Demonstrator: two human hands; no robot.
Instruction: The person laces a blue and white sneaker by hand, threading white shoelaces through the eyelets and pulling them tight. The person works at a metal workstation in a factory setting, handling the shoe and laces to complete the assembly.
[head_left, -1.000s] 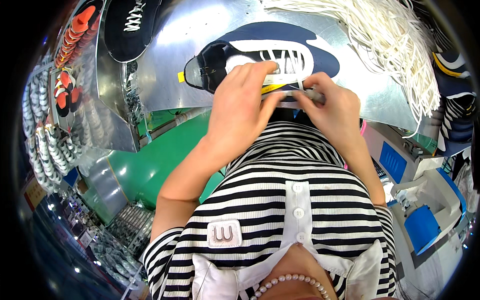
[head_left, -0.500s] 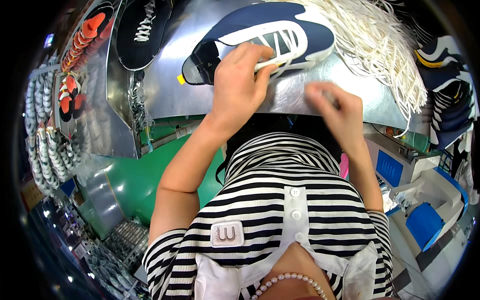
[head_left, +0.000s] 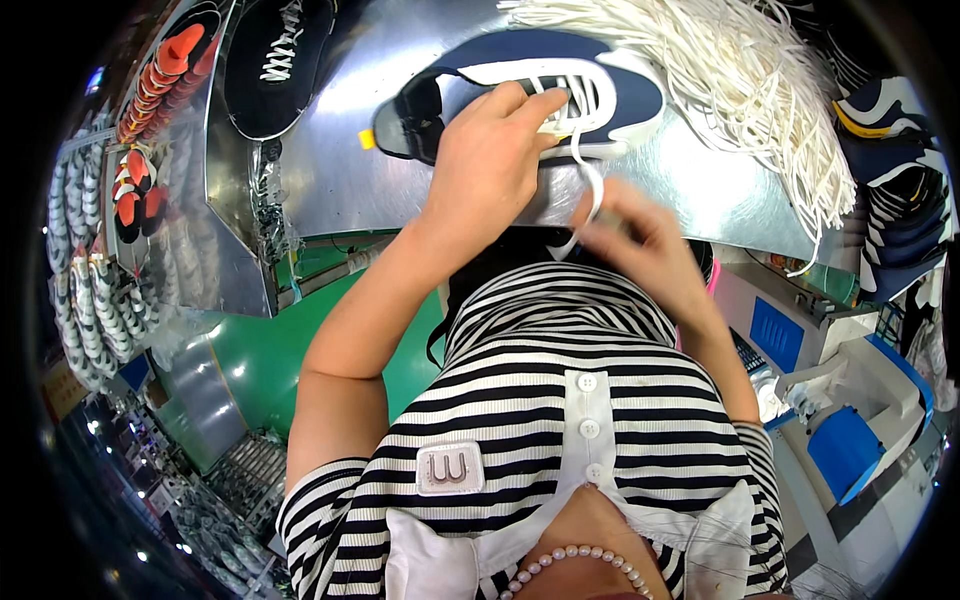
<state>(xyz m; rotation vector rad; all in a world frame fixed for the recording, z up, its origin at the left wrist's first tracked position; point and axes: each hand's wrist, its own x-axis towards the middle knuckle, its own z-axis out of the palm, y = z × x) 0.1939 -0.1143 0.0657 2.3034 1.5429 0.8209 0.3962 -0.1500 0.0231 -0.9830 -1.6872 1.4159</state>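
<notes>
On the table (head_left: 345, 190), left hand (head_left: 488, 150) arches over shoe (head_left: 545, 70).

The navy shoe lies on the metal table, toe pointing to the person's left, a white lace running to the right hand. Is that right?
Wrong direction: in the head view, the toe of the navy shoe points to the person's right. The white lace does run to the right hand.

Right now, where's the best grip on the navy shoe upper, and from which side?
Probably pinch the navy shoe upper at its heel end, coming from the left: the open collar gives a rim there, and that end points left, clear of the left hand over its near middle.
</notes>
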